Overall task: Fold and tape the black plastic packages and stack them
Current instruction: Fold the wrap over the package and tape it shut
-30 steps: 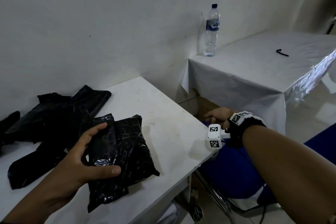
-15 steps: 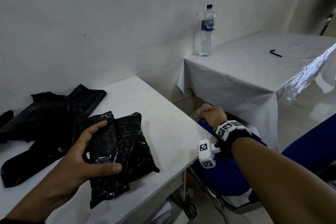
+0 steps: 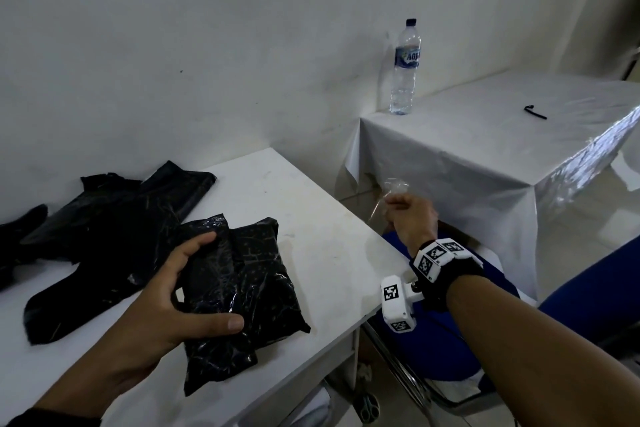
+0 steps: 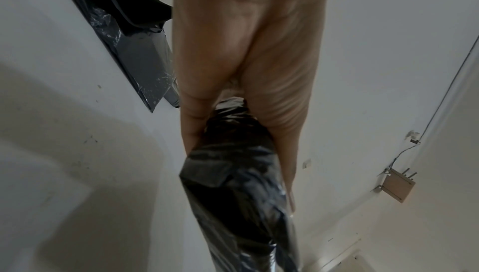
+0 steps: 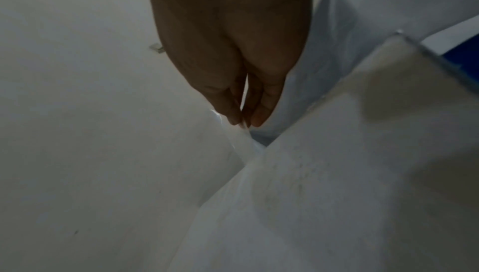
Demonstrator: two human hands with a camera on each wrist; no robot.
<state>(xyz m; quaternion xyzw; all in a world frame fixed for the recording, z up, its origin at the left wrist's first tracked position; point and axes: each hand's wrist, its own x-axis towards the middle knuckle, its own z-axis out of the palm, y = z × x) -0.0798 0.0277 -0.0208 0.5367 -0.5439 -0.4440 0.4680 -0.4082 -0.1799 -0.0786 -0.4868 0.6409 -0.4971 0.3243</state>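
Folded black package (image 3: 239, 291): crinkled glossy plastic, oblong, long axis 11-to-5 o'clock, on the white bench (image 3: 322, 236), gripped by my left hand (image 3: 166, 308), thumb across top. My right hand (image 3: 410, 215), at 3 o'clock off the bench, pinches clear tape (image 3: 394, 189); only the wrist view shows my fingers (image 5: 261, 110) pressed together.

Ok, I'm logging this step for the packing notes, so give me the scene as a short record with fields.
left hand: grips the folded black package on the white table
right hand: off the table's right edge, pinching a strip of clear tape
tape on package: not yet
unfolded bags: loose pile at the table's left rear
second table: water bottle upright, small black tool
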